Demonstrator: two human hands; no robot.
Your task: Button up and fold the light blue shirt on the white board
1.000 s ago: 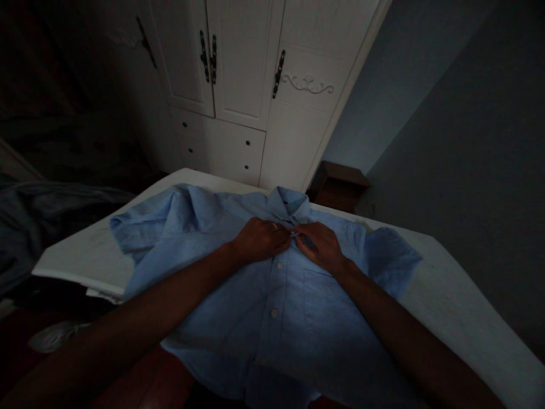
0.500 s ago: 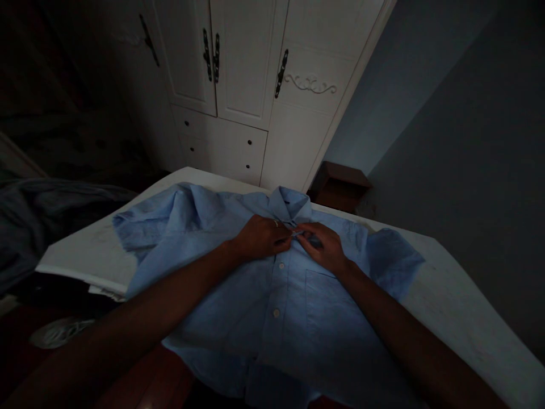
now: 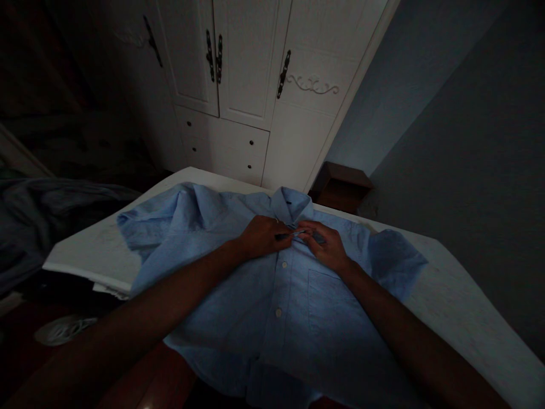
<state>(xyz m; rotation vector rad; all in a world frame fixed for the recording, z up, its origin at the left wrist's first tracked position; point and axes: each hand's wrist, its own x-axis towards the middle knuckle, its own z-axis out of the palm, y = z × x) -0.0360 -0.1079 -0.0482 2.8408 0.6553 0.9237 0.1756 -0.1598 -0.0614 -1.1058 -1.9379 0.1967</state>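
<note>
A light blue short-sleeved shirt [image 3: 238,295] lies front up on a white table [image 3: 464,307], its collar [image 3: 293,203] toward the far edge and its lower hem hanging over the near side. Just below the collar, my left hand [image 3: 264,236] pinches the front placket. My right hand [image 3: 324,243] grips the same strip of cloth from the other side, fingertips close to the left ones. Whatever button sits between the fingers is hidden. Lower on the placket, two pale buttons [image 3: 278,312] show. A chest pocket [image 3: 326,301] lies under my right forearm.
Behind the table stands a white wardrobe [image 3: 242,68] with dark handles. A brown wooden box-like stand [image 3: 344,184] is by the grey wall. Dark cloth [image 3: 42,216] is heaped at the left, and a white shoe [image 3: 63,329] rests on the red floor.
Both hands stay at the upper placket. My left fingers have shifted slightly and curled more tightly beside the right fingertips. The whole view has moved a little.
</note>
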